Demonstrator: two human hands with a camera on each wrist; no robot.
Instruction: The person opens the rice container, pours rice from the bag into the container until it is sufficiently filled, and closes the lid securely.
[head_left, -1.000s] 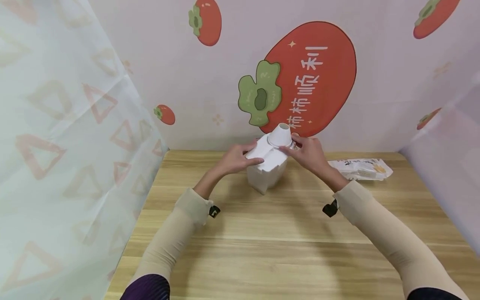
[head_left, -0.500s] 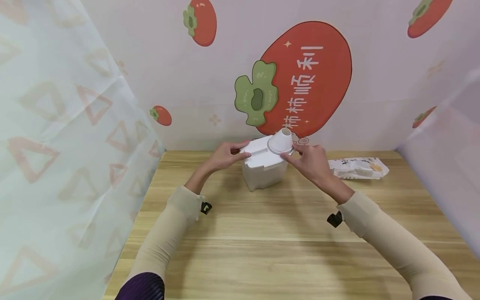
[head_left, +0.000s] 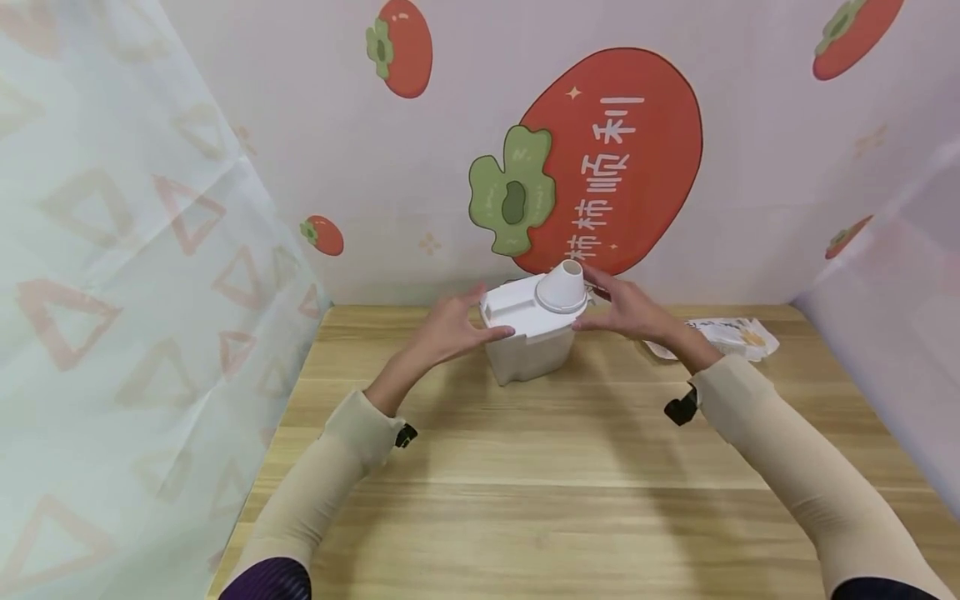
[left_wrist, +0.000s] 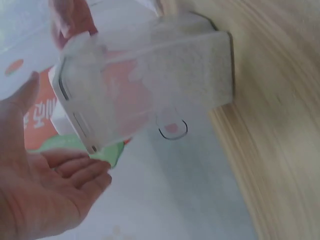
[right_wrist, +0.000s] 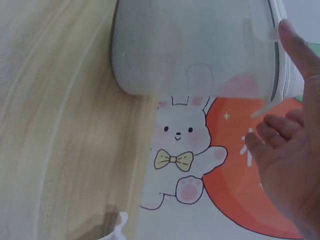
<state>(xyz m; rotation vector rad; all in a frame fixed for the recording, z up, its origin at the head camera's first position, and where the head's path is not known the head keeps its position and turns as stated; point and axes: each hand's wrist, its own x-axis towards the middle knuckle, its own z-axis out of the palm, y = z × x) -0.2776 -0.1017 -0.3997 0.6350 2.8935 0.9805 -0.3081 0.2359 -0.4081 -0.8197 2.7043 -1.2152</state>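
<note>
A white translucent container stands upright on the wooden table near the back wall. It has a flat white lid with a cone-shaped spout on top. My left hand is at the lid's left edge with fingers straight, and its thumb reaches the lid's front corner. My right hand flanks the right side, fingers extended by the spout. In the left wrist view the left hand lies spread beside the container. In the right wrist view a fingertip of the right hand touches the container's lid rim.
A printed white packet lies on the table at the back right, partly behind my right wrist. A persimmon-print backdrop closes the back, a sheer curtain the left, and a panel the right.
The container, tilted a second ago, now stands upright. Both hands have loosened from the lid, their fingers straightened, and moved out to its sides.
</note>
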